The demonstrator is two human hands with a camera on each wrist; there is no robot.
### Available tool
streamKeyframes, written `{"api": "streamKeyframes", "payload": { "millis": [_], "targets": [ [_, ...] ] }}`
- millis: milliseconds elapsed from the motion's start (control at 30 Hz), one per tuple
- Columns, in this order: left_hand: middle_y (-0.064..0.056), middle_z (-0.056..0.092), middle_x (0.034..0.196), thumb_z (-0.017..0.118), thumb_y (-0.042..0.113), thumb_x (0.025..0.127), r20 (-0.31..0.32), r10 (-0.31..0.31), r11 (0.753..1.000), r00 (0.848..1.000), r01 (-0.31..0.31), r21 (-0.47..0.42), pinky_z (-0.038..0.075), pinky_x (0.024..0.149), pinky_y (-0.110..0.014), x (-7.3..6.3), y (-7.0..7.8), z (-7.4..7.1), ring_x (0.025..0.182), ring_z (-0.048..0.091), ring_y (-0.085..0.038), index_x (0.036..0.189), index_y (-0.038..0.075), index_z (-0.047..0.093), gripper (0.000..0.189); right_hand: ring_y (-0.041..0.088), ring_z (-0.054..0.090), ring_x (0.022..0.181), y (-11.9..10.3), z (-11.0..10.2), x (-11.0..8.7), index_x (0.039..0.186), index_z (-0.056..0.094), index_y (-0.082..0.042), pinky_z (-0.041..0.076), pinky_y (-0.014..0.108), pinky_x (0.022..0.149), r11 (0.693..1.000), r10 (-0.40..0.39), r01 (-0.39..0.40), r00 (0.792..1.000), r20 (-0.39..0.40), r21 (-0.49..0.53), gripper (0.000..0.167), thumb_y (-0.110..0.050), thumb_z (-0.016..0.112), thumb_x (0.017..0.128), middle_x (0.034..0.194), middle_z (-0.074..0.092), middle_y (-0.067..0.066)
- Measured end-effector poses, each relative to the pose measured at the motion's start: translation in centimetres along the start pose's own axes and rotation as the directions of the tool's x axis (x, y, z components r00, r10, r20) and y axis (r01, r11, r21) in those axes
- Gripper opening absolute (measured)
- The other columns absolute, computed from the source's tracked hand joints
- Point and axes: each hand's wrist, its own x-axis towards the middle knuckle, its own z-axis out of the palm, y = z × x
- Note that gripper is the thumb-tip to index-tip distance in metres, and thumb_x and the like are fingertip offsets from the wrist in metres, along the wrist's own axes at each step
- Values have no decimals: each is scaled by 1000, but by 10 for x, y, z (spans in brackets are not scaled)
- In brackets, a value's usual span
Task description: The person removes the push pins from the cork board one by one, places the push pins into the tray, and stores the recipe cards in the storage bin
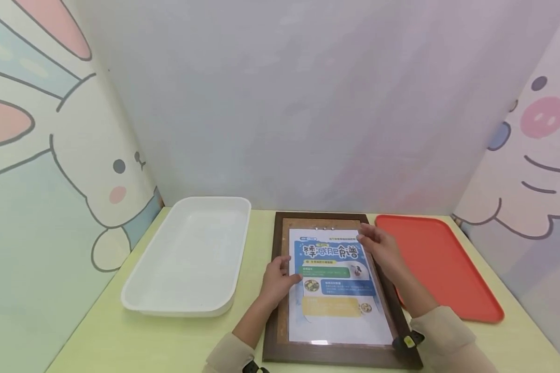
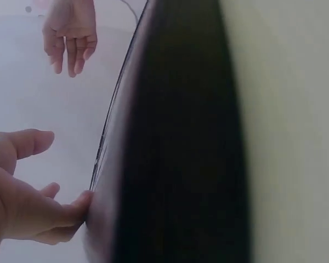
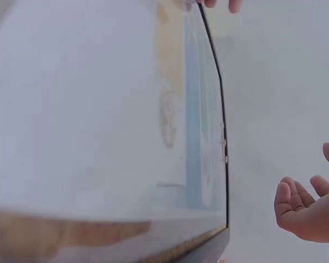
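Observation:
A dark brown picture frame (image 1: 336, 355) lies flat with a cork-coloured backing (image 1: 285, 228) inside its border. Within it is a printed poster (image 1: 338, 329) with blue headline lettering and green, blue and yellow bands, under a glossy surface. My left hand (image 1: 276, 282) is at the frame's left side, thumb apart from the fingers; in the left wrist view one fingertip (image 2: 83, 201) is right at the frame's edge. Over the upper right side my right hand (image 1: 383, 251) hovers with loosely bent fingers (image 3: 285, 203), nothing held in it.
To the left stands a white plastic tray (image 1: 186, 305) with raised walls. A red flat tray (image 1: 438, 259) lies on the right, partly behind my right forearm. The pale green table (image 1: 98, 336) meets a back wall (image 1: 280, 103) and two cartoon-printed side walls.

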Motion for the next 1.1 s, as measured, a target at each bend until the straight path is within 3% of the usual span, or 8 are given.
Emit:
{"api": "streamKeyframes", "payload": {
  "millis": [100,233,433,600,700,767,967,1100],
  "targets": [
    [-16,54,119,74,9,76,-6,-44,999,999,43,-11,50,87,-44,5,1,1,103,53,-30,124,0,52,54,30,50,108,-27,1,-4,139,41,-7,52,30,83,997,56,-58,997,46,46,63,-41,59,89,128,49,16],
    [-17,55,115,73,6,75,-11,-75,997,997,75,6,49,87,-45,13,2,0,104,53,-31,121,-3,52,52,33,50,113,-53,3,-6,140,39,-5,49,38,90,978,174,-183,981,89,101,63,-37,59,90,131,47,18],
    [-15,60,98,72,3,74,-6,-93,993,996,93,69,55,76,-38,29,5,-3,89,60,-27,117,-8,54,48,33,48,117,-56,12,8,141,36,-4,42,45,98,932,299,-328,936,185,153,56,-23,57,93,133,45,20],
    [-17,62,98,72,1,73,-18,-86,984,996,88,156,54,76,-41,39,9,-7,88,59,-27,113,-9,59,43,30,51,108,-48,28,19,140,39,-8,43,43,95,927,358,-372,912,199,37,53,-22,58,92,129,49,18],
    [-18,61,100,71,-1,75,-22,-107,982,994,109,153,55,72,-39,43,10,-8,85,59,-26,112,-7,61,39,28,51,104,-44,36,24,137,43,-11,43,42,94,932,361,-362,915,179,-31,49,-24,58,92,126,51,15],
    [-18,60,99,70,-3,75,-16,-120,983,993,121,139,56,64,-33,45,10,-8,79,60,-24,112,-6,61,38,28,53,103,-42,40,28,134,48,-9,44,42,94,944,331,-328,931,152,-47,46,-23,58,91,123,53,15],
    [-17,57,92,70,-9,74,1,-152,985,988,151,87,53,48,-23,46,6,-8,63,60,-19,111,-6,60,38,32,58,96,-36,51,39,117,60,1,49,44,85,981,163,-156,985,54,-118,34,-18,61,89,109,61,20],
    [-15,55,89,72,-9,72,18,-167,983,986,165,76,54,49,-23,48,5,-7,63,60,-19,108,-4,59,38,28,57,84,-29,59,46,102,66,1,50,41,74,969,40,-33,999,22,-247,21,-14,62,88,96,63,16]
  ]
}}
